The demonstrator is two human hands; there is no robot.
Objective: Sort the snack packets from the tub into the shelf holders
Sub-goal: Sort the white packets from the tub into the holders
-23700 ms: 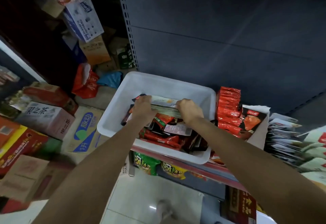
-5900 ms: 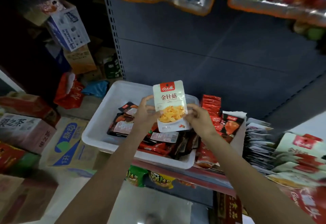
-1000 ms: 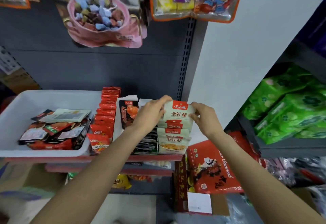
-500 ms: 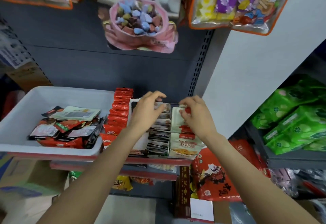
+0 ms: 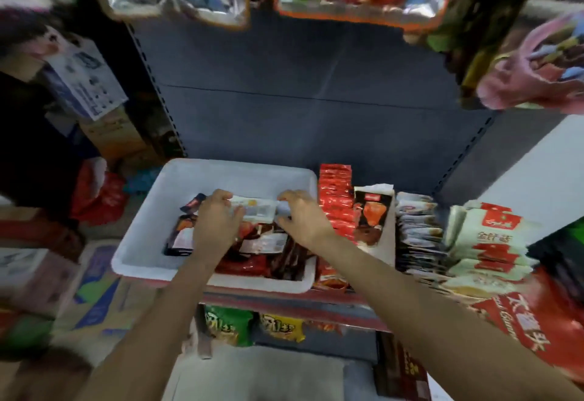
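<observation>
1. A white tub [image 5: 148, 252] sits on the shelf [image 5: 331, 301] against a dark grey back panel [image 5: 300, 110].
2. Both hands reach into the tub over a loose heap of snack packets [image 5: 262, 249], mostly red and dark brown.
3. The left hand [image 5: 218, 220] has its fingers [image 5: 235, 212] curled over the left end of a pale packet [image 5: 257, 209] lying on top of the heap.
4. The right hand [image 5: 303, 217] pinches the same packet's right end between thumb and fingers.
5. Just right of the tub stands a row of red packets [image 5: 335, 198], then a dark packet with an orange picture [image 5: 373, 217] in a white holder.
6. Further right are a stack of grey packets [image 5: 417, 233] and white packets with red labels [image 5: 486, 242].
7. Cardboard boxes [image 5: 101, 293] lie on the floor at left.
</observation>
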